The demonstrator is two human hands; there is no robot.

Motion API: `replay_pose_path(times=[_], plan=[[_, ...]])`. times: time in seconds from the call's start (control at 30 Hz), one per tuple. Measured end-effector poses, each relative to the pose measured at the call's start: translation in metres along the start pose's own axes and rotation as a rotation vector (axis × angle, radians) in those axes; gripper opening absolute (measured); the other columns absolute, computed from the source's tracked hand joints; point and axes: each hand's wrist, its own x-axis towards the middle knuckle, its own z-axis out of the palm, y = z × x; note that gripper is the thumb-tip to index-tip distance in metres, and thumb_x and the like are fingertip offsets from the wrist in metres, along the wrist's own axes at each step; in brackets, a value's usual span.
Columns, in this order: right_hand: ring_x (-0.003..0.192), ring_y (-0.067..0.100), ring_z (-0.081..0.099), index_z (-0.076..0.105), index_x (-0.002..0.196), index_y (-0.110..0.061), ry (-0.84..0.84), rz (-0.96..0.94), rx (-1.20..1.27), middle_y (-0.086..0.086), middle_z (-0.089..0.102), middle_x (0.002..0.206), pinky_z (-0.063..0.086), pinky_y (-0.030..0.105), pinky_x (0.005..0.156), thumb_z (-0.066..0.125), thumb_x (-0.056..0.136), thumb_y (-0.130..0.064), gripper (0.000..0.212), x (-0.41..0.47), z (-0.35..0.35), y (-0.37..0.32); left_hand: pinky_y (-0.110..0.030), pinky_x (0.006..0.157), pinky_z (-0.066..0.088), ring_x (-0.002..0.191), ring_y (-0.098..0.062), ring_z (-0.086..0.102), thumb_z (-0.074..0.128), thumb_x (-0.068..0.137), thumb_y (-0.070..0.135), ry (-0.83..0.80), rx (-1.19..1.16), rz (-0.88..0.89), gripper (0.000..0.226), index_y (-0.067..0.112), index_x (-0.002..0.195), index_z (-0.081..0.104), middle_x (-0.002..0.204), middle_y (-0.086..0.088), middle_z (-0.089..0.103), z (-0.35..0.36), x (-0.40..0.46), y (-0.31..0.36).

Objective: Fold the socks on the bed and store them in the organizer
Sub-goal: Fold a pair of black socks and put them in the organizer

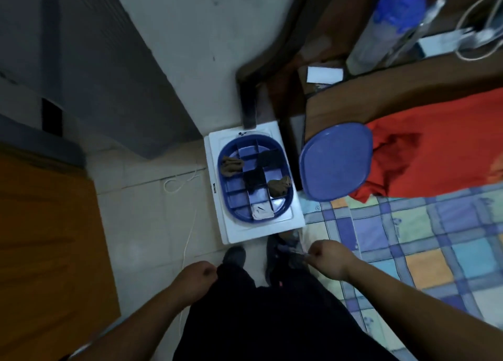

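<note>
socks point(231, 166) in blue organizer point(226, 197) on white stand point(261, 231) beside checked bed point(408, 238); both hands' grip clenched

I see both forearms reaching forward and down. My left hand point(194, 277) is curled into a loose fist, while my right hand point(328, 257) is closed with knuckles up, fingers pinched together.

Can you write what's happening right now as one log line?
organizer: open, five socks inside | lid: off, on bed | left hand: fisted | right hand: closed, grasp unclear
</note>
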Motion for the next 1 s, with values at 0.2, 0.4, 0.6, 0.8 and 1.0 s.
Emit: replay_pose_path(times=[0.2, 0.4, 0.6, 0.8, 1.0], plan=[[0.076, 0.023, 0.052, 0.043, 0.059, -0.024, 0.103, 0.22, 0.217, 0.009, 0.055, 0.079, 0.036, 0.028, 0.064, 0.052, 0.091, -0.031, 0.034, -0.043, 0.043, -0.007, -0.022, 0.074, 0.043, 0.09, -0.013, 0.059, 0.053, 0.095, 0.026, -0.062, 0.229, 0.108, 0.017, 0.019, 0.104, 0.064, 0.105, -0.002, 0.066, -0.038, 0.014, -0.042], [0.079, 0.022, 0.055, 0.053, 0.069, -0.02, 0.169, 0.319, 0.47, 0.009, 0.061, 0.083, 0.039, 0.028, 0.068, 0.053, 0.092, -0.034, 0.027, -0.084, 0.107, -0.034, -0.027, 0.067, 0.041, 0.084, -0.021, 0.059, 0.051, 0.096, 0.021, -0.053, 0.291, 0.111, 0.022, 0.005, 0.094, 0.066, 0.094, -0.007, 0.064, -0.086, 0.028, -0.066], [0.066, 0.022, 0.053, 0.044, 0.055, -0.017, 0.233, 0.366, 0.678, 0.001, 0.051, 0.062, 0.04, 0.03, 0.061, 0.056, 0.088, -0.033, 0.038, -0.126, 0.164, -0.05, -0.027, 0.059, 0.031, 0.061, -0.019, 0.041, 0.05, 0.096, 0.015, -0.13, 0.448, 0.07, 0.021, 0.008, 0.076, 0.05, 0.072, -0.011, 0.048, -0.112, 0.033, -0.046], [0.069, 0.023, 0.057, 0.045, 0.057, -0.017, 0.418, 0.51, 1.038, 0.006, 0.053, 0.064, 0.037, 0.029, 0.062, 0.06, 0.089, -0.027, 0.037, -0.179, 0.219, -0.03, -0.026, 0.058, 0.036, 0.068, -0.021, 0.048, 0.052, 0.094, 0.021, -0.229, 0.494, 0.123, 0.018, 0.014, 0.077, 0.051, 0.077, -0.01, 0.048, -0.061, 0.016, 0.008], [0.068, 0.026, 0.062, 0.062, 0.068, -0.009, 0.7, 0.708, 1.378, 0.017, 0.068, 0.076, 0.049, 0.035, 0.064, 0.064, 0.085, -0.032, 0.029, -0.245, 0.315, 0.001, -0.025, 0.054, 0.034, 0.063, -0.019, 0.047, 0.054, 0.093, 0.018, -0.326, 0.787, 0.281, 0.015, 0.01, 0.081, 0.057, 0.073, -0.008, 0.05, 0.016, 0.0, 0.047]])
